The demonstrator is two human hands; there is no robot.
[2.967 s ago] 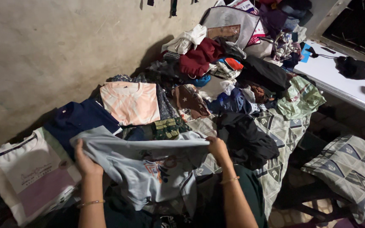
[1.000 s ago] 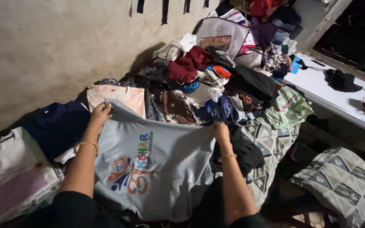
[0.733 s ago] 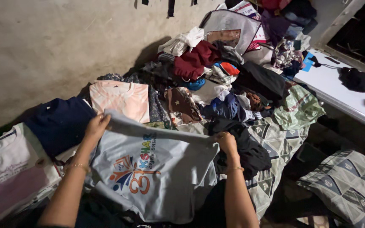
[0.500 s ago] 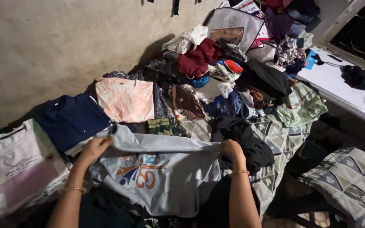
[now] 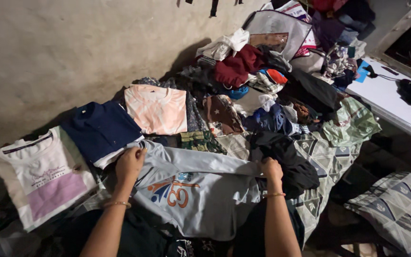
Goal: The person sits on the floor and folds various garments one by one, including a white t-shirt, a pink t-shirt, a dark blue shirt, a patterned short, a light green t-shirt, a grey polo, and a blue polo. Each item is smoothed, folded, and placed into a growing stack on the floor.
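Observation:
A light grey t-shirt [image 5: 200, 192] with an orange and blue print lies across my lap and the bed, its upper part folded down over itself. My left hand [image 5: 130, 163] grips the folded edge at the left end. My right hand [image 5: 271, 169] pinches the same edge at the right end. Both wrists wear thin bangles. Just left of the shirt lie a folded navy shirt [image 5: 100, 128] and a folded white shirt with a pink panel [image 5: 44, 178]. A folded peach shirt [image 5: 157, 108] lies behind them.
A heap of unfolded clothes [image 5: 258, 81] covers the far part of the bed, with a black garment [image 5: 284, 159] beside my right hand. A patterned bedsheet [image 5: 319, 152] hangs over the edge. At right is a white table [image 5: 396, 102] and a patterned cushion [image 5: 396, 209]. A bare wall [image 5: 72, 52] is left.
My hands lifted the grey shirt's top edge up toward the peach shirt, then brought it down toward me, folding the upper part over the print.

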